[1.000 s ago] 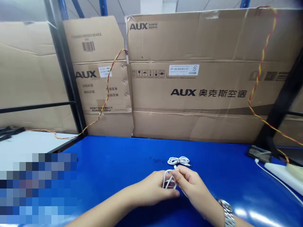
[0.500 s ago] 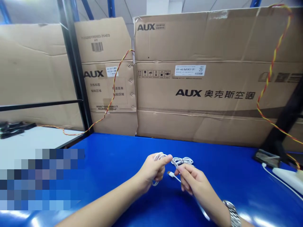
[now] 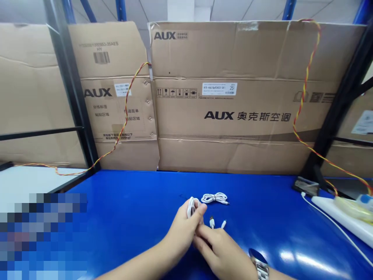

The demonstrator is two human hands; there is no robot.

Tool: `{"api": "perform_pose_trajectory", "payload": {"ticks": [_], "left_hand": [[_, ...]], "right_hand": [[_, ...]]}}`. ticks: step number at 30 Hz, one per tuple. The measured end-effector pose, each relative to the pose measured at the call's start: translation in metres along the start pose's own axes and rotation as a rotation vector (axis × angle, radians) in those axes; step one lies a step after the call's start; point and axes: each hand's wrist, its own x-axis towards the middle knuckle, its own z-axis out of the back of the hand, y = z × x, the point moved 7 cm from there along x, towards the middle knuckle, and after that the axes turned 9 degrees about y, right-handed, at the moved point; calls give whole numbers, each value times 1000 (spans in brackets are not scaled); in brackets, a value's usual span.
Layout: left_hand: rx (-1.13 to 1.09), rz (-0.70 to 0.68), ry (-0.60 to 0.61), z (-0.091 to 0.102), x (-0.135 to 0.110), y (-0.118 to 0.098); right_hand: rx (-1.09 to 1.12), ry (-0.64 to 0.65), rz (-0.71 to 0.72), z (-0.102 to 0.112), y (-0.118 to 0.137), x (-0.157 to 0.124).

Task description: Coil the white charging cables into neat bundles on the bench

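Left hand closed around a coiled white cable, loop showing above the thumb. Right hand pressed against the left from below, silver metal-link wristwatch on its wrist; can't tell if it holds anything. Two small white plugs just beyond the right fingers. Second white cable, bundled in a flat figure-eight, lies on the glossy blue workbench past the hands. Behind the bench: tan cardboard AUX cartons, black steel rack upright, twisted red-and-yellow wire draped across the cartons.
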Motion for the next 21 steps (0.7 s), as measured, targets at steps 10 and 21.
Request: {"api": "perform_pose_trajectory", "payload": {"ticks": [10, 21], "left_hand": [[-313, 33, -182, 53, 23, -8], [45, 90, -45, 30, 17, -12]], "right_hand": [[47, -5, -78, 20, -10, 0], [930, -264, -140, 35, -44, 5]]}}
